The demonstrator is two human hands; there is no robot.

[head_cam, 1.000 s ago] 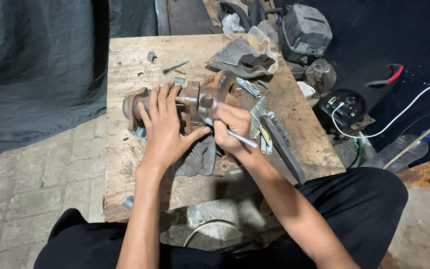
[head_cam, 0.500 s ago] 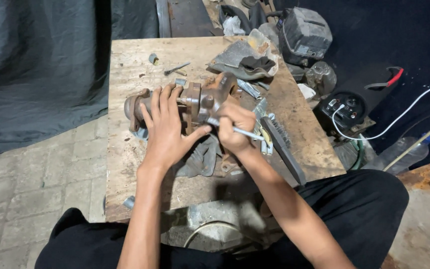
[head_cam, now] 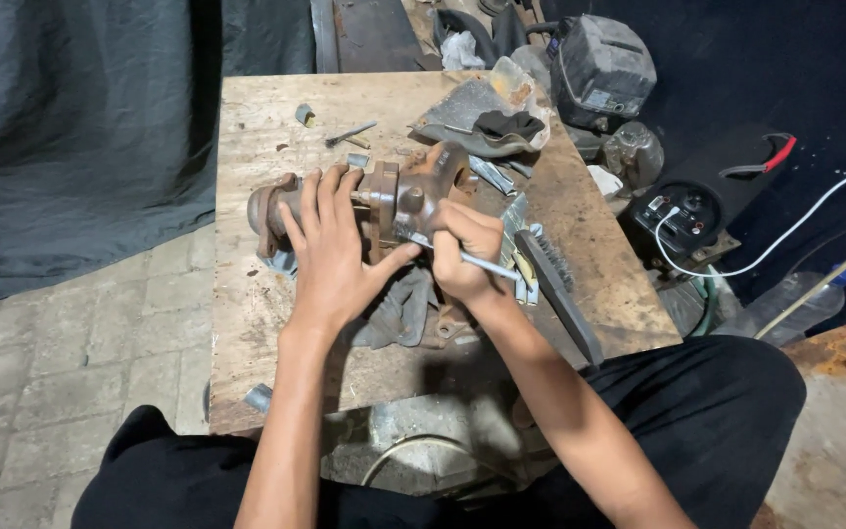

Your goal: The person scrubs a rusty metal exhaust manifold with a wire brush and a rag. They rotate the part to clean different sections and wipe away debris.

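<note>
Under the left palm: rusty metal housing (head_cam: 384, 201), long axis left-right across wooden table (head_cam: 247, 304)
Left hand (head_cam: 330, 255): fingers spread, pressing housing, not gripping
Right hand (head_cam: 464, 255): fist wrapped around slim metal tool (head_cam: 487, 264), tip toward housing
Right of grip: wire brush (head_cam: 555, 284)

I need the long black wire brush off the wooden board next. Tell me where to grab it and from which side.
Best taken by the bare near end of the long black wire brush, the handle part pointing toward the person's lap. Come from the right, since the right hand with the slim metal tool crowds its left. Its bristled far end lies beside that hand.
</note>
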